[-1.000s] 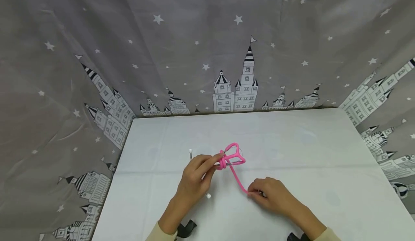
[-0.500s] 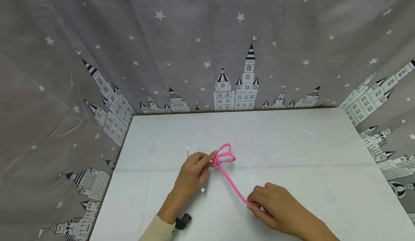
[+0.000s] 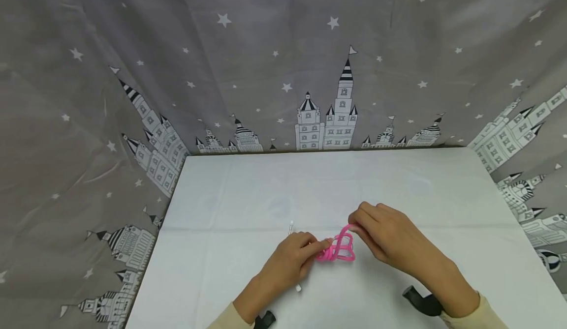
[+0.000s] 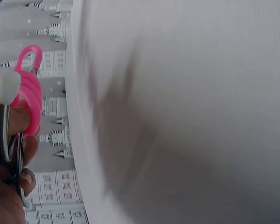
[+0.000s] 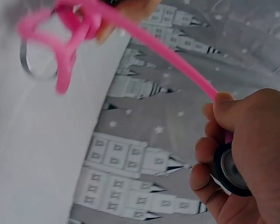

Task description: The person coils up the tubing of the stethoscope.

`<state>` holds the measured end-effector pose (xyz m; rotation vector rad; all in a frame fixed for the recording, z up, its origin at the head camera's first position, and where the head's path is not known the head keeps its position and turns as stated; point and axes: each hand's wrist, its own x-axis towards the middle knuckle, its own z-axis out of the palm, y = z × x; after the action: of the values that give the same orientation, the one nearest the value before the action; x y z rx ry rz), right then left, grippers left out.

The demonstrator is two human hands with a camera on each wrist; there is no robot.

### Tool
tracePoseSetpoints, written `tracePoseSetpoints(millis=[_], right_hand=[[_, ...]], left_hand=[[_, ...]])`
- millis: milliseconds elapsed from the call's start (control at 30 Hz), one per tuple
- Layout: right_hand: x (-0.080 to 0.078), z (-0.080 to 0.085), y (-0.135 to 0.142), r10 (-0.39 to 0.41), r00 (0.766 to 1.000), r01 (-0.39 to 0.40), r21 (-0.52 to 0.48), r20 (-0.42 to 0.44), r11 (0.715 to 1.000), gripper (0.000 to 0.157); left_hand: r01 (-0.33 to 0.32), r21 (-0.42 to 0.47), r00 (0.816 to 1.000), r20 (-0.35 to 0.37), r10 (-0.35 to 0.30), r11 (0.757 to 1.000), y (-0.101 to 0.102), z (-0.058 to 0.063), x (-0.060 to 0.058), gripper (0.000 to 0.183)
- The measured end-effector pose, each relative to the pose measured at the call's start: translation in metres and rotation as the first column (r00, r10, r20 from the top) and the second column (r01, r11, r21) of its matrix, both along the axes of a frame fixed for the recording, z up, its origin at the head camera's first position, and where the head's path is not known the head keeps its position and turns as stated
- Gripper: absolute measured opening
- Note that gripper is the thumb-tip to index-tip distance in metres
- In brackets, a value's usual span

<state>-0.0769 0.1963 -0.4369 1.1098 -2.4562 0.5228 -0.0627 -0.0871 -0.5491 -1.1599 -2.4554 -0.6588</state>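
Observation:
A stethoscope with pink tubing (image 3: 328, 255) is between the two hands over the white table. The left hand (image 3: 288, 260) grips its metal ear tubes, with tubing wound round them at the fingertips. In the left wrist view a white ear tip (image 4: 8, 86) stands out close to the camera, above the curled fingers. The right hand (image 3: 394, 233) holds the tube's free end, raised just right of the coil. The right wrist view shows the round chestpiece (image 5: 233, 170) in the right palm, the thumb pressing on the tube and a taut stretch running to the wound part.
The white table (image 3: 248, 186) reaches back to a grey curtain (image 3: 248, 73) printed with castles and stars. That curtain also borders the table on both sides. Dark wrist-worn gear (image 3: 423, 302) shows at the right wrist.
The right hand has swung up and away from the near side with the tube end, now beside the coil. The left hand has shifted right and nearer with the stethoscope.

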Motion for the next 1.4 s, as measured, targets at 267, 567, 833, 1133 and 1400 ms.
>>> tracePoseSetpoints(millis=[267,567,833,1133,1400], right_hand=[[-0.022,-0.033,0.012,-0.065,0.991,0.067,-0.012,0.113,0.998,0.043],[-0.023,-0.062,0.012,-0.077,0.967,0.077,0.007,0.242,0.997,0.015],[-0.027,-0.079,0.039,-0.027,0.955,0.080,-0.168,0.296,0.983,0.025],[-0.016,-0.102,0.047,0.028,0.944,0.062,-0.260,0.328,0.964,0.030],[0.010,-0.123,0.022,0.087,0.902,0.043,-0.287,0.424,0.957,0.022]], left_hand=[[0.194,0.024,0.980,-0.054,-0.192,0.981,0.016,0.005,0.015,0.036],[0.242,0.031,0.968,-0.079,-0.239,0.970,0.027,0.014,0.024,0.049],[0.257,0.105,0.966,-0.059,-0.252,0.961,0.020,0.020,0.025,0.046],[0.248,0.246,0.969,-0.054,-0.243,0.937,0.011,0.031,0.022,0.043],[0.127,0.371,0.992,-0.033,-0.123,0.920,0.003,0.028,0.012,0.048]])
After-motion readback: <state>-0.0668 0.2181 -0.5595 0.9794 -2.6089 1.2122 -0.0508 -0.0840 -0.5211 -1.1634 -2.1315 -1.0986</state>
